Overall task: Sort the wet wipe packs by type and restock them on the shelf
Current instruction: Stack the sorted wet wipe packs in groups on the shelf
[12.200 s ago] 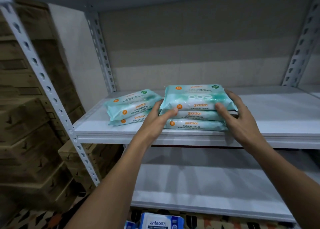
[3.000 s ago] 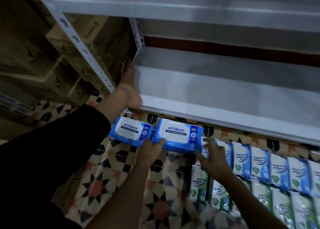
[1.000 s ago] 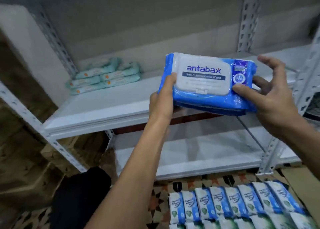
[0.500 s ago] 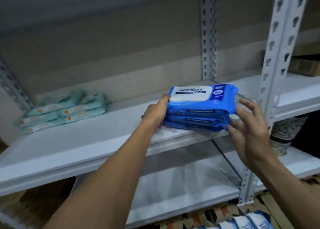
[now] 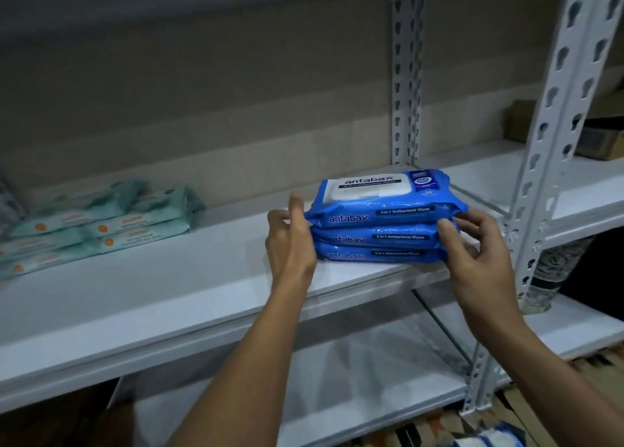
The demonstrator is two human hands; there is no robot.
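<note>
A stack of three blue packs [image 5: 385, 225] sits on the white shelf [image 5: 175, 298], near its right end. The left hand [image 5: 290, 244] touches the stack's left end with thumb raised; the right hand [image 5: 479, 254] curls round its right end. Teal packs [image 5: 98, 220] lie stacked far left on the same shelf. A perforated post [image 5: 553, 149] stands right, just beside the stack.

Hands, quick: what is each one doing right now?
Left hand: open, fingers against the left end of the blue antabax stack.
Right hand: fingers curled round the stack's right end.
</note>
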